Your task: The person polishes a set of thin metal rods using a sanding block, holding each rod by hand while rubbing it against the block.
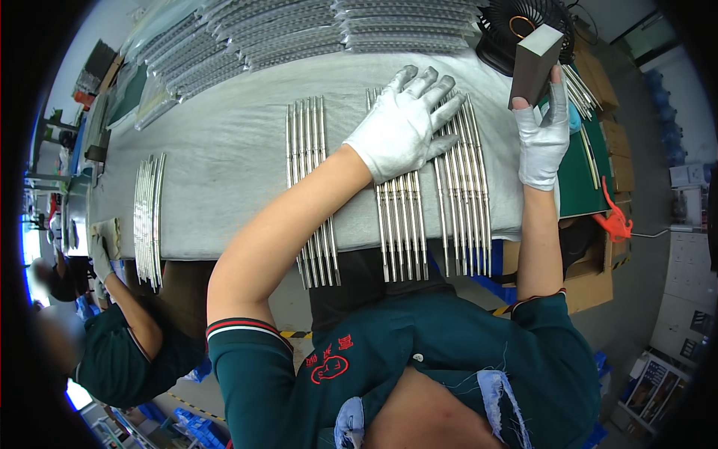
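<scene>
the person's left hand (407, 127), in a white glove with greyed fingertips, lies palm down with its fingers spread wide, resting over the upper part of a middle row of slim, shiny silver metal rods (402, 224) and reaching onto the right-hand row of similar silver metal rods (465, 179); it is flat and open, gripping nothing that i can make out. the right hand (544, 146), gloved in white with bare thumb and finger ends showing, is closed around a dark brown rectangular block with a pale grey end (532, 71), held up tilted at the right of the tabletop. a pale, wrinkled cloth (224, 179) covers most of that tabletop, and the rods lie side by side on it, their lower ends jutting past the front edge. another row of silver rods (323, 239) runs partly beneath the left forearm, and a smaller bundle of thin silver rods (149, 217) sits well apart, far to the left. along the back i see stacked clear plastic packs of rods (277, 37), with a black round fan (497, 45) just behind the block. over on the left, a co-worker's gloved hand (100, 258) is near the tabletop edge.
</scene>
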`<state>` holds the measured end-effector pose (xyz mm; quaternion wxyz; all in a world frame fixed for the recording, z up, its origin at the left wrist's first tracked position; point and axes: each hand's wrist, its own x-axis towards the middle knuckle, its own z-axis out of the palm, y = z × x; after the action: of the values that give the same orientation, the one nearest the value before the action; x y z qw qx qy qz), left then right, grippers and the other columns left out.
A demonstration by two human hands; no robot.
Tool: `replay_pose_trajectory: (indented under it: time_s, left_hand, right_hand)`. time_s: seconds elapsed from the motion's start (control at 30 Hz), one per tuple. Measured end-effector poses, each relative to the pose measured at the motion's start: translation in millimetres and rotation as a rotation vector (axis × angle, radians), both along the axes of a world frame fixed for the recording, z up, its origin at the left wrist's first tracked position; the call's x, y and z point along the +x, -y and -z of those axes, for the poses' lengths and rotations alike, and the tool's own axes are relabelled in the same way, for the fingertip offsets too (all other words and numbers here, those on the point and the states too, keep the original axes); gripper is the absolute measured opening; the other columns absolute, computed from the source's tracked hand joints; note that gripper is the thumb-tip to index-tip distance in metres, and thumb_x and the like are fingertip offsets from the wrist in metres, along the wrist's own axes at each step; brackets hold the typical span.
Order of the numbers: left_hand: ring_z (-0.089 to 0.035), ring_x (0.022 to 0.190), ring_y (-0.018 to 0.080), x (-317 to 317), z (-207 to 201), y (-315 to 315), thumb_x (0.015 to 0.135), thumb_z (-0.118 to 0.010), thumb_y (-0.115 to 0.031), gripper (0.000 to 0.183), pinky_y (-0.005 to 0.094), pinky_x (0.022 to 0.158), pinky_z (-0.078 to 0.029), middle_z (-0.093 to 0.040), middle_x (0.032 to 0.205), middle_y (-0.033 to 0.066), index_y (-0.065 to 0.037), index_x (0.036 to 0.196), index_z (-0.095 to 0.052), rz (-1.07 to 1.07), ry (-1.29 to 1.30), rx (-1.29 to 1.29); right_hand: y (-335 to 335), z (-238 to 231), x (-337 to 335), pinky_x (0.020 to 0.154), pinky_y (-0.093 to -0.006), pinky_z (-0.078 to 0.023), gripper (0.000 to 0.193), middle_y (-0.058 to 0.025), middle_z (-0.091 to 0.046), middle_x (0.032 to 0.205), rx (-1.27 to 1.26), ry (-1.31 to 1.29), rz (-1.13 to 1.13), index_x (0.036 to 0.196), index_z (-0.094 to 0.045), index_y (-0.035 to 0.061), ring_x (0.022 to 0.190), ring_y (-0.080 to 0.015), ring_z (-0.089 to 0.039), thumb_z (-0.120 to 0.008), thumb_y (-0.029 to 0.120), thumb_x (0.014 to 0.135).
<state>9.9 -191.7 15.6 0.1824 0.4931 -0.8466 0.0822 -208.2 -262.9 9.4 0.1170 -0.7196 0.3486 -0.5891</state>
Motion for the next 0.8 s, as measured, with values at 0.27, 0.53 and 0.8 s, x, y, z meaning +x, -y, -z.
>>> replay_pose_trajectory:
  time_s: [0.27, 0.53, 0.8]
  left_hand:
    - [-0.042, 0.133, 0.0369, -7, 0, 5, 0.096, -0.050, -0.045, 0.059, 0.0518, 0.114, -0.026, -0.049, 0.139, 0.0204, -0.004, 0.138, -0.048, 0.059, -0.026, -0.005]
    - [-0.039, 0.136, 0.0388, 31, -17, -14, 0.094, -0.053, -0.045, 0.065, 0.0488, 0.116, -0.024, -0.044, 0.144, 0.0209, -0.003, 0.143, -0.041, -0.030, 0.089, 0.038]
    - [-0.046, 0.129, 0.0353, -75, -16, 31, 0.092, -0.055, -0.041, 0.055, 0.0540, 0.112, -0.028, -0.053, 0.134, 0.0188, -0.003, 0.131, -0.053, 0.192, 0.008, -0.023]
  right_hand:
    - [1, 2, -3, 0.103, -0.0352, -0.044, 0.076, -0.0156, -0.051, 0.141, 0.009, -0.010, 0.020, 0.144, -0.045, 0.0134, 0.124, -0.0281, -0.055, -0.081, 0.022, 0.078]
    - [0, -5, 0, 0.101, -0.0376, -0.046, 0.078, -0.0155, -0.051, 0.140, -0.140, -0.051, 0.025, 0.143, -0.046, 0.0150, 0.121, -0.0319, -0.056, -0.083, 0.018, 0.074]
    - [-4, -11, -3, 0.099, -0.0389, -0.048, 0.082, -0.0197, -0.049, 0.140, -0.195, -0.118, 0.076, 0.145, -0.044, 0.0154, 0.121, -0.0343, -0.056, -0.083, 0.032, 0.075]
